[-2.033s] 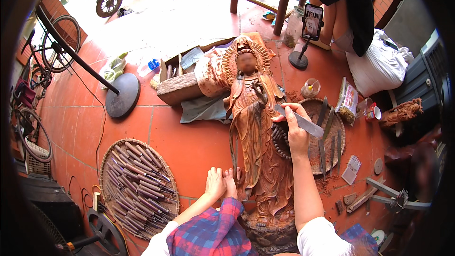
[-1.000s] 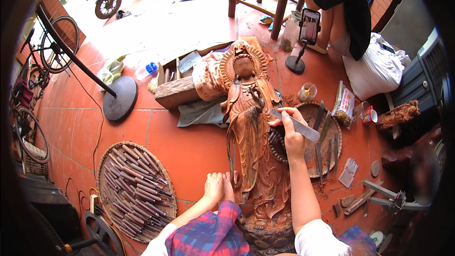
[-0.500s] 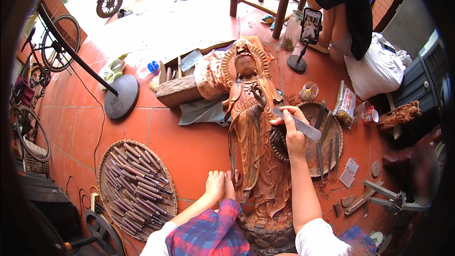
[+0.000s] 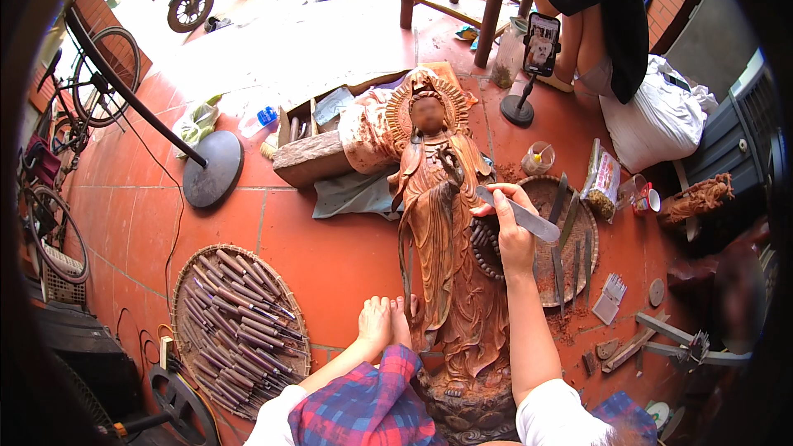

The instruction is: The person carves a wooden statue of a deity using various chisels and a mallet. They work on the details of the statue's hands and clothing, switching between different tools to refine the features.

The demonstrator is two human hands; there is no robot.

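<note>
A carved wooden statue (image 4: 442, 256) of a robed figure with a ringed halo lies on its back in front of me, its head away from me. Between the thumb and fingers of my right hand (image 4: 514, 227) is a flat grey metal blade (image 4: 535, 221), shaped like a file. Its narrower end is at the statue's robe, near the chest; I cannot tell whether it touches. My left hand (image 4: 375, 324) lies beside my bare foot (image 4: 400, 324), left of the statue's lower robe. Its fingers are curled together, and what is under them is hidden.
At left, a round woven tray (image 4: 183, 297) bears many carving tools. Another woven tray (image 4: 541, 190) with long flat files is at right. Behind the statue stands a wooden box (image 4: 310, 161). A phone on a stand (image 4: 541, 45) and a seated person (image 4: 611, 16) are farther back.
The phone's screen picture has changed. My hands, the blade and the statue have hardly moved.
</note>
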